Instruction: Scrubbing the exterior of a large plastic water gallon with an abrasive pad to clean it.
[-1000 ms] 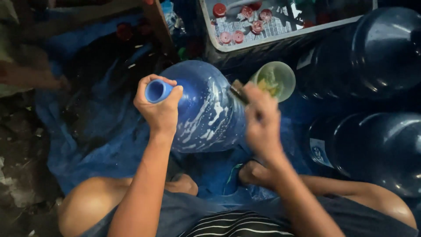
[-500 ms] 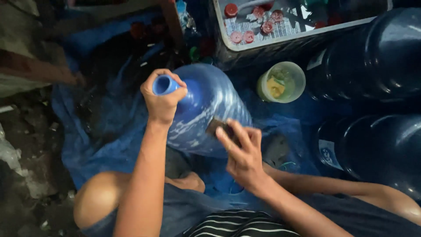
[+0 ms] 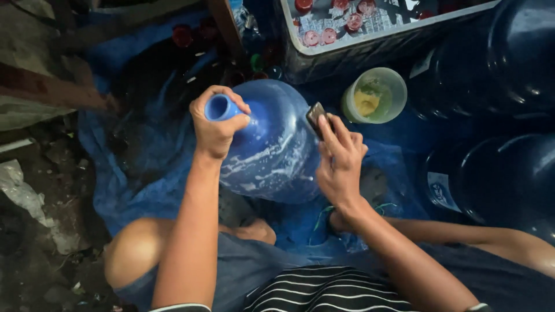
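Note:
A large blue water jug (image 3: 272, 144) lies tilted between my knees, streaked with white soap foam. My left hand (image 3: 217, 124) is wrapped around its open neck (image 3: 218, 108), holding it steady. My right hand (image 3: 340, 159) grips a small dark scrubbing pad (image 3: 315, 115) and presses it against the jug's right side. My bare knees and dark shorts show below the jug.
A pale green tub of yellowish soapy liquid (image 3: 374, 95) stands just right of the jug. Two more dark blue jugs (image 3: 509, 58) (image 3: 503, 185) lie at the right. A grey crate with red caps (image 3: 358, 29) is behind. Blue tarp (image 3: 127, 167) covers the ground.
My right hand with the pad slid down the jug's side, then came back up to its upper right. My left hand kept its hold on the neck.

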